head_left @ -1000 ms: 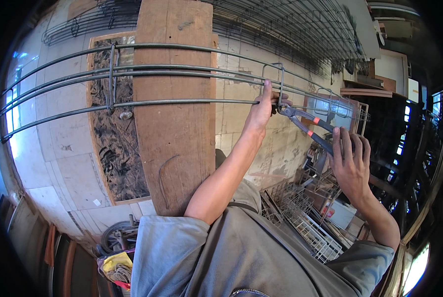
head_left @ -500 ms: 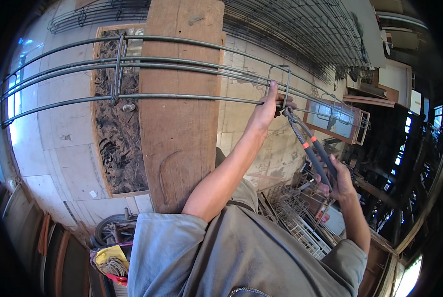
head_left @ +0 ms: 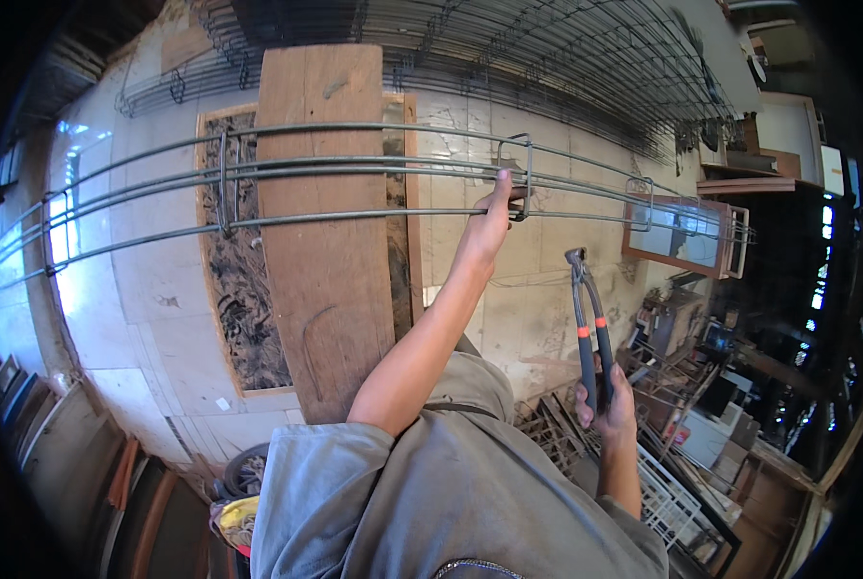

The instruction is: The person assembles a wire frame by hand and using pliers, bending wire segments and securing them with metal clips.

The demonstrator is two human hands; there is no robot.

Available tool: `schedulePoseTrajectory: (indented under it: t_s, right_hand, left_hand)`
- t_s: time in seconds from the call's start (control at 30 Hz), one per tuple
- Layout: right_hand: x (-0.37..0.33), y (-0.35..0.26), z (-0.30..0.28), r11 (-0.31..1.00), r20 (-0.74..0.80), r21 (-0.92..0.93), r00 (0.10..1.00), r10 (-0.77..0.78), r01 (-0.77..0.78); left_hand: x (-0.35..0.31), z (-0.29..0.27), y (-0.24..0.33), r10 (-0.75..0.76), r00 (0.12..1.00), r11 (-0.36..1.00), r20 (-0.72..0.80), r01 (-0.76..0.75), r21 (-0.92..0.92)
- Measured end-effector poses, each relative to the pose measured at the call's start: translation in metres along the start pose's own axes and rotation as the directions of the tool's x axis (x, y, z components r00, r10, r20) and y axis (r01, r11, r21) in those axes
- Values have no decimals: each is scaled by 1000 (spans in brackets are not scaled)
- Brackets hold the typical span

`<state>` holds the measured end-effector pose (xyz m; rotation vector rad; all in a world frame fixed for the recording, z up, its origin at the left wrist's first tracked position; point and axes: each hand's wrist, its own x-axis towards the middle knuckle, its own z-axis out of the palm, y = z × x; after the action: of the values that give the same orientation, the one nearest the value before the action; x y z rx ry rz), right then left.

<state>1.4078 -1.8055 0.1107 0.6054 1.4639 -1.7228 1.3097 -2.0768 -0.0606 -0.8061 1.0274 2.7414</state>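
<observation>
Above a tiled floor, left hand (head_left: pixel 487 227) fingers grip the rebar cage (head_left: pixel 354 174); right hand (head_left: pixel 608 403) fingers clasp pincers (head_left: pixel 586 318) below it.

We see a wooden plank (head_left: pixel 330 241) left of the grip, stacked wire mesh (head_left: pixel 547 48) above, metal racks (head_left: pixel 672 492) below right.

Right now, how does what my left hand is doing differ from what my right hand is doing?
The left hand is stretched up and forward, gripping the rebar cage beside a rectangular stirrup; the right hand sits lower and nearer the body. The left hand grasps fixed steel resting on the wooden plank, while the right hand holds a loose tool, the long-handled pincers, jaws pointing up and away from the cage. Both have fingers closed around metal.
</observation>
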Motion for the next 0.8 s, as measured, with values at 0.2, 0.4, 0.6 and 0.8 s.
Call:
schedulePoseTrajectory:
  t_s: [0.2, 0.4, 0.6, 0.8]
  right_hand:
    - [-4, 32, 9, 964, 77, 26, 961, -264, 263]
    - [-3, 58, 1, 933, 97, 38, 928, -359, 357]
    - [-2, 71, 9, 967, 304, 66, 918, -253, 245]
    - [-8, 83, 37, 988, 540, 58, 828, -150, 141]
  left_hand:
    - [-19, 7, 0, 56, 995, 997, -85, -60, -46]
    - [-85, 7, -4, 216, 946, 972, -240, -187, 139]
    - [-197, 26, 41, 357, 711, -27, 605, -640, 768]
    - [-229, -3, 53, 424, 855, 281, 300, -439, 854]
